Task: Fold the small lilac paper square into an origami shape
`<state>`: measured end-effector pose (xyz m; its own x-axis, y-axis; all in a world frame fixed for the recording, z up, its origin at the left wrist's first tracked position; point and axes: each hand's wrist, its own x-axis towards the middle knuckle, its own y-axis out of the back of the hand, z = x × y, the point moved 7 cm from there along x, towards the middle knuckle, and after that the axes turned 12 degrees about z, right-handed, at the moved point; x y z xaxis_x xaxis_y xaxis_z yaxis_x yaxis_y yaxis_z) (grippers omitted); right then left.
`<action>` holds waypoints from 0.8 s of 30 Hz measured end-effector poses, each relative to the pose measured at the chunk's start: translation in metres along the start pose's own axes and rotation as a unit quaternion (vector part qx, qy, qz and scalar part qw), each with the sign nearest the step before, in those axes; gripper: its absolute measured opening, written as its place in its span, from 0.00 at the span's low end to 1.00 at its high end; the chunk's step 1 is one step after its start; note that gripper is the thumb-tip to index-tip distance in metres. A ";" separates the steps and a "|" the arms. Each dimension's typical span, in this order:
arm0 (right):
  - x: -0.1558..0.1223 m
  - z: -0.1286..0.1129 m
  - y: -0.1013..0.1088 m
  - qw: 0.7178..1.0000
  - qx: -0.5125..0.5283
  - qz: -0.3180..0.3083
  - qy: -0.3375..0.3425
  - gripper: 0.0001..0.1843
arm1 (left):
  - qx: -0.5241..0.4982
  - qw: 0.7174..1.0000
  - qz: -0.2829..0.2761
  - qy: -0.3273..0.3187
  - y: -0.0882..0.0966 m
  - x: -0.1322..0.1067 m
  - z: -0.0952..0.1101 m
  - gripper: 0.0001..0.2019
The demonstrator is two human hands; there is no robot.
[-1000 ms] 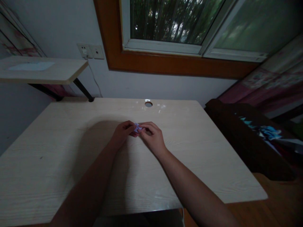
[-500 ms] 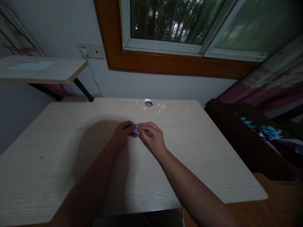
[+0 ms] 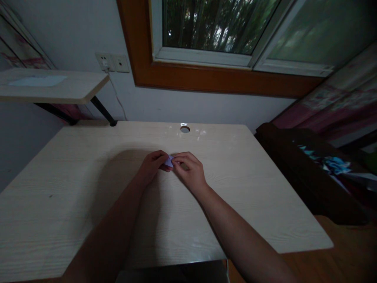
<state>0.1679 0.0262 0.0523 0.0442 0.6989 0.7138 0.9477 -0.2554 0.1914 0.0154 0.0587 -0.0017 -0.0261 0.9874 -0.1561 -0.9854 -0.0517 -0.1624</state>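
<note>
A small piece of folded purple paper (image 3: 169, 161) is pinched between my two hands over the middle of the desk. My left hand (image 3: 153, 164) grips its left side, thumb on top and fingers curled beneath. From the right, my right hand (image 3: 190, 168) closes thumb and fingertips on the paper's right edge. Fingers cover much of the paper, so its full shape is hidden.
The pale wood-grain desk (image 3: 241, 196) has a round cable hole (image 3: 185, 129) near its back edge. A raised shelf (image 3: 85, 88) with a white sheet (image 3: 38, 81) stands at the back left. Dark furniture (image 3: 306, 173) holding blue items stands on the right, beside the curtain.
Both hands stay in nearly the same place with the paper between them. Slightly more of the purple paper shows between the fingers now.
</note>
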 end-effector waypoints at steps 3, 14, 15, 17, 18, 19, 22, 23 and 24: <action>0.000 0.000 0.000 1.000 -0.003 -0.003 0.003 0.07 | 0.000 1.000 -0.008 -0.002 -0.001 -0.001 0.000 0.12; -0.001 0.002 -0.001 1.000 0.003 -0.012 -0.002 0.07 | 0.013 1.000 0.001 -0.012 -0.001 -0.002 0.002 0.14; -0.001 0.003 -0.001 1.000 0.006 -0.008 -0.008 0.07 | 0.011 1.000 0.002 -0.014 0.000 -0.001 0.002 0.14; -0.001 0.005 0.001 1.000 0.011 0.002 -0.026 0.06 | 0.005 1.000 0.005 -0.014 0.001 0.000 0.000 0.14; 0.000 0.007 0.002 0.999 0.015 0.009 -0.039 0.05 | 0.003 1.000 0.007 -0.013 0.001 0.000 -0.001 0.14; -0.001 0.009 0.003 0.998 0.017 0.014 -0.055 0.04 | 0.002 1.000 0.010 -0.014 0.001 0.001 -0.001 0.14; -0.003 0.022 0.003 0.990 0.036 0.032 -0.131 0.02 | 0.007 1.000 0.018 -0.021 0.001 0.001 -0.002 0.15; -0.006 0.028 0.003 0.985 0.047 0.036 -0.165 0.03 | 0.009 0.999 0.019 -0.024 0.001 0.001 -0.002 0.15; -0.008 0.035 0.003 0.974 0.068 0.056 -0.207 0.05 | 0.013 0.999 0.020 -0.028 0.000 0.000 -0.001 0.16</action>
<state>0.1817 0.0430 0.0233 0.2460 0.8887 0.3870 0.9617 -0.2735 0.0167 0.0157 0.0589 -0.0030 -0.0734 0.9915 -0.1076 -0.9873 -0.0874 -0.1323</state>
